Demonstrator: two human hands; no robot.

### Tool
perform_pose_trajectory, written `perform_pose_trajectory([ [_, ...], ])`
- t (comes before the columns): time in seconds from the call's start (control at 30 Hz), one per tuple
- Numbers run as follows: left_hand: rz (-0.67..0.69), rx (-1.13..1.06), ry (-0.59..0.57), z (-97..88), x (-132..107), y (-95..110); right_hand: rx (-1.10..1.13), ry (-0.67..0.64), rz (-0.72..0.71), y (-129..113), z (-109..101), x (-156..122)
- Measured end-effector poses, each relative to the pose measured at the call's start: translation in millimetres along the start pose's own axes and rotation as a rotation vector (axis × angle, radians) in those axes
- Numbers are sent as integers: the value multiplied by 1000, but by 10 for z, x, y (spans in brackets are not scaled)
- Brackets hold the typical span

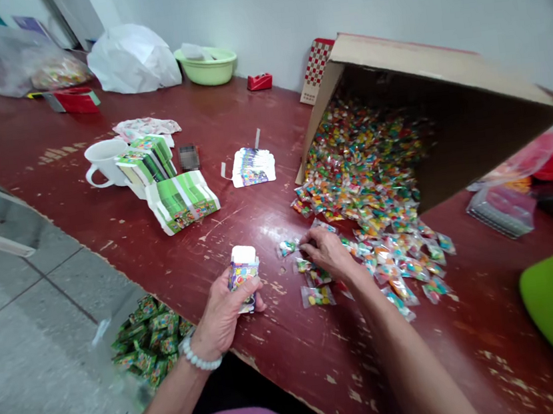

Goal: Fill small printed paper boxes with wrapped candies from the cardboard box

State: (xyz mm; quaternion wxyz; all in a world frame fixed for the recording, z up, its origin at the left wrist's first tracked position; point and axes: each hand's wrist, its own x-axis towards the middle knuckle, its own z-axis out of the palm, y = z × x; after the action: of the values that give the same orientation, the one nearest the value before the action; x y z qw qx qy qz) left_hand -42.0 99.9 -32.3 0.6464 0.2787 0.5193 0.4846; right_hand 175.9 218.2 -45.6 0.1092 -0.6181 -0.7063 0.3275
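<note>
Two-Handed Work at a Red Table (pixel 252 216)

The left hand (pixel 223 307) grips a small carton (pixel 245 274), flap raised, by the table's front edge; bare tabletop lies beyond. The right hand (pixel 329 251) holds its fingers narrow at a candy packet (pixel 288 248), pinch impossible to confirm. Gathering packets seems the step; the next calls for a sure pinch. A cardboard box (pixel 420 65) limits room at right.
</note>
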Motion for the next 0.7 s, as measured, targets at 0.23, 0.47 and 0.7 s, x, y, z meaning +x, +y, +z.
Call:
perform_pose_trajectory([
  [0.23,6,6,-10,-29,-5,-33,-27,42,-26,-64,34,-22],
  [0.47,-6,-10,-19,-22,2,-20,-97,-18,-18,-137,36,-35],
  [0.7,2,2,-27,-40,0,-24,59,-3,3,-165,125,-86],
])
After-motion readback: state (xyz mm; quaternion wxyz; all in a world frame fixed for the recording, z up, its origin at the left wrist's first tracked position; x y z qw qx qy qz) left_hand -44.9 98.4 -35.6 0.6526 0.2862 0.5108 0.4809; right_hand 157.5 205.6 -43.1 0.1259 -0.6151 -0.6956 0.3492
